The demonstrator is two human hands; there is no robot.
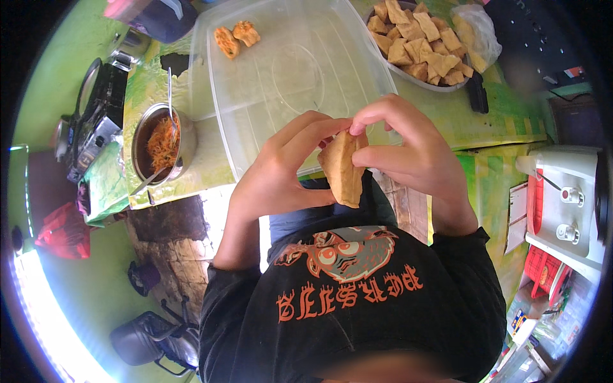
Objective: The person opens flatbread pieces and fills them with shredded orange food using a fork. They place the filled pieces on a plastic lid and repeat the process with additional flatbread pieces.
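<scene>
A golden-brown piece of fried tofu (345, 175) is held upright in front of my chest, over the near edge of the tray. My left hand (281, 167) grips it from the left, thumb low and fingers at the top. With thumb and forefinger, my right hand (412, 142) pinches its upper right edge. Under and beyond my hands lies a translucent plastic tray (255, 108). Two tofu pieces with orange shredded filling (237, 39) rest at its far left. To the left stands a metal pot (186, 150) of orange shredded vegetables (163, 143), a spoon and another utensil in it.
A bowl (416, 82) heaped with fried tofu (421, 45) stands at the far right, beside a clear plastic bag (477, 38). A black-handled utensil (477, 94) lies near it. A gas stove (102, 118) is at the left, and a white twin-tub appliance (565, 198) at the right.
</scene>
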